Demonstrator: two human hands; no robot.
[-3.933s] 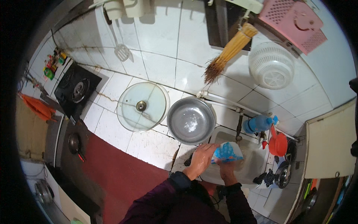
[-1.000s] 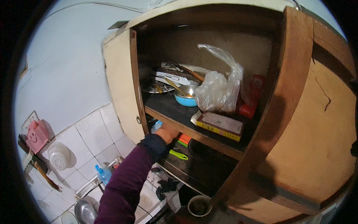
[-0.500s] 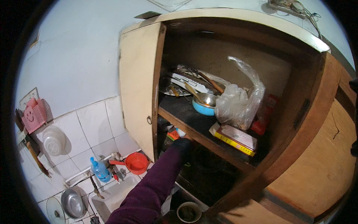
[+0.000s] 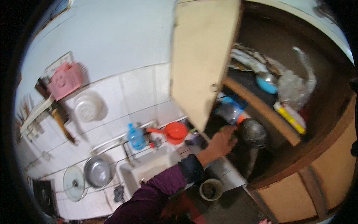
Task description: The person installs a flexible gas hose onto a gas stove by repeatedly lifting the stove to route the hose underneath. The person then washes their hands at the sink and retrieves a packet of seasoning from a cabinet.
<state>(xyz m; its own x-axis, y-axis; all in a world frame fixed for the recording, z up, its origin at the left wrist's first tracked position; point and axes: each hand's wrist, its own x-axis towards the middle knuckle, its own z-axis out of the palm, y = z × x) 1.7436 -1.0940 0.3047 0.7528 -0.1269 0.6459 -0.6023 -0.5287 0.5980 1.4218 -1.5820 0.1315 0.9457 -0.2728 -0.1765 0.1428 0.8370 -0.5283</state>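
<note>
While door (image 4: 203,59) stands open, one hand (image 4: 220,142), side unclear, reaches into cabinet (image 4: 317,149) lower shelf beside dark bag (image 4: 253,132); grip blurred, cannot tell.

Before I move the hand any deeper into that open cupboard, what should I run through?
1. Cupboard door swung wide open, clear of the arm: ok.
2. Right hand reaching in below the door, beside the dark round pot: ok.
3. Grip: the fingers are blurred, so whether they hold anything: cannot tell.
4. Clear plastic bottle crowds the space just above the hand and looks easy to knock: not ok.
5. Space behind the pot: too dark, cannot tell.
6. Left hand: out of view, cannot tell.
</note>
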